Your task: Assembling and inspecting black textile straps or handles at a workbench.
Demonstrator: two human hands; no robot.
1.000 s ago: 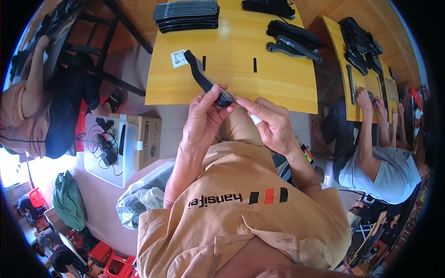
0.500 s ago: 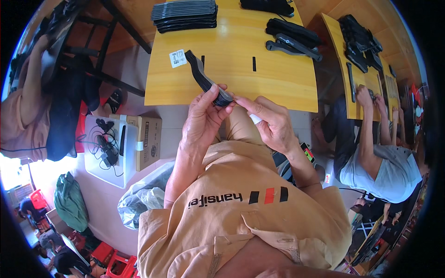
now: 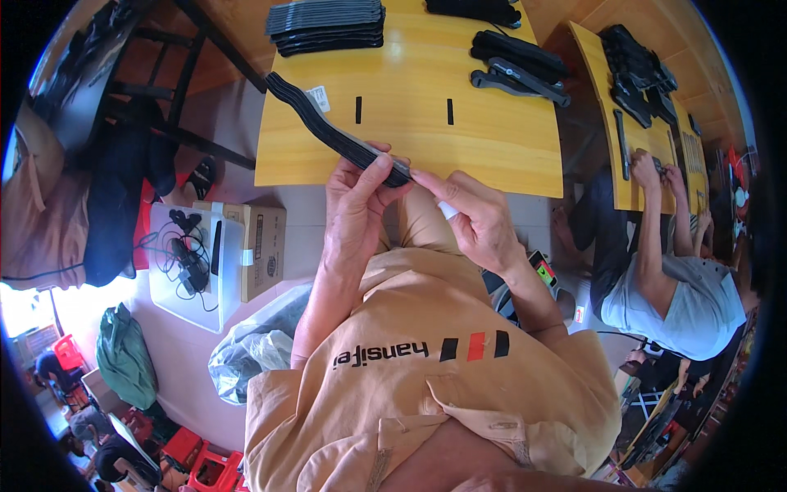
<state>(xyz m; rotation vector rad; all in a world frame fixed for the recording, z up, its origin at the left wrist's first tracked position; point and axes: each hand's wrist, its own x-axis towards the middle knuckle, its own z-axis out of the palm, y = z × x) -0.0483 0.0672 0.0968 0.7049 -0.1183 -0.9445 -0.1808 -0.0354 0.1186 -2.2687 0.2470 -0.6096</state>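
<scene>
My left hand (image 3: 354,201) is closed round the near end of a bundle of long, flat black strips (image 3: 329,131) with a grey edge, possibly straps. The bundle curves up and left over the table. My right hand (image 3: 477,215) meets its near end, the forefinger at the strip tips; the thumb's contact is partly hidden. Something small and white (image 3: 448,210) is at the right fingers, perhaps a wrap or paper. Behind the bundle lies a white label (image 3: 318,99), partly covered.
On the wooden table (image 3: 492,156) sit a stack of grey-black strips (image 3: 325,29), black straps (image 3: 516,56) and two short black strips (image 3: 449,112). A bin of cables (image 3: 193,271) and a carton (image 3: 264,254) stand at left. A co-worker (image 3: 656,279) handles something at the right table.
The bundle has swung left and more of its length shows, now partly covering the white label. Both hands stay nearly in place, the right forefinger still at the near end.
</scene>
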